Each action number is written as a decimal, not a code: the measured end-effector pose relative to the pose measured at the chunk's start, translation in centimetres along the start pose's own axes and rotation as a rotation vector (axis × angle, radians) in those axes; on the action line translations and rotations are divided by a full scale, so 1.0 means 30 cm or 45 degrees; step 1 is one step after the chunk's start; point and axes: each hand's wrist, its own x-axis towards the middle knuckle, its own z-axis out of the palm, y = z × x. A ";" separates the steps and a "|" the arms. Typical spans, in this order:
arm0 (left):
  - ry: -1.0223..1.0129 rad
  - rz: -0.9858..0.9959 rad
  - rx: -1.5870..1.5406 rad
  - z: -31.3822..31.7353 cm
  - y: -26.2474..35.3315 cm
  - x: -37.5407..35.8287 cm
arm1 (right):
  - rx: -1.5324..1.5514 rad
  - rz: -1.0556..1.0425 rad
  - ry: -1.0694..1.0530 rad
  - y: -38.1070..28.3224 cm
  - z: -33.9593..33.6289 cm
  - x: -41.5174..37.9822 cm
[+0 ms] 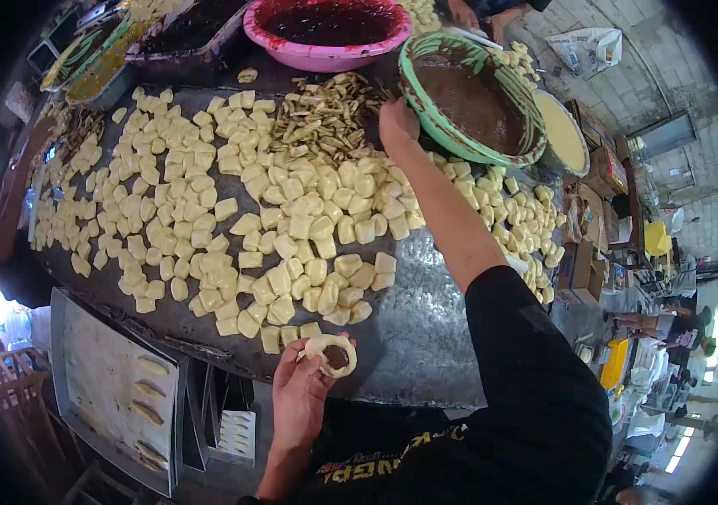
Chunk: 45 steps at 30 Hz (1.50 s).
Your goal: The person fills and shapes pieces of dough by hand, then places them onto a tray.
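Near the table's front edge, my left hand (pixel 302 391) holds a flattened piece of dough (pixel 317 345) with brown filling (pixel 337 357) in its middle. My right hand (pixel 398 126) is stretched far across the table, at the left rim of the green basin (pixel 436 130) of brown paste (pixel 473 105) and beside a heap of thin brown-streaked pieces (pixel 325 114). Its fingertips are hard to make out, and what they hold, if anything, is hidden. Many pale dough pieces (pixel 292 210) lie between my hands and to the left.
A pink basin (pixel 325 57) with dark filling stands at the back, next to dark trays. A tray with shaped pieces (pixel 106 379) leans below the table at left. Other people's hands (pixel 464 13) show at the far side, an arm (pixel 18 194) at left.
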 end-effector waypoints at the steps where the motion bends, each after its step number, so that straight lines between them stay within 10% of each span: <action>1: -0.030 0.027 0.084 -0.007 0.010 0.007 | -0.220 -0.102 -0.027 0.008 0.005 0.008; 8: -0.013 -0.022 -0.035 -0.020 0.013 0.075 | 0.124 -0.475 0.043 0.085 -0.248 -0.289; 12: -0.109 -0.144 -0.062 0.024 0.008 0.084 | 1.062 -0.466 -0.461 0.188 -0.490 -0.734; 16: -0.160 -0.191 0.027 0.057 -0.092 0.050 | 0.942 -0.857 -0.626 0.271 -0.671 -1.065; 19: -0.185 -0.209 0.070 0.116 -0.176 -0.016 | 0.818 -1.342 -0.203 0.372 -0.649 -1.173; 29: -0.287 -0.284 0.299 0.262 -0.461 -0.263 | 0.445 -1.711 0.177 0.811 -0.750 -1.464; 34: -0.410 -0.292 0.576 0.273 -0.567 -0.347 | 0.823 -1.408 0.054 0.882 -0.802 -1.573; 37: -0.553 -0.360 0.343 0.277 -0.573 -0.374 | 1.264 -0.539 -0.380 0.861 -0.852 -1.621; 45: -0.483 -0.098 0.640 0.229 -0.460 -0.237 | 1.514 -0.244 -0.361 0.710 -0.701 -1.595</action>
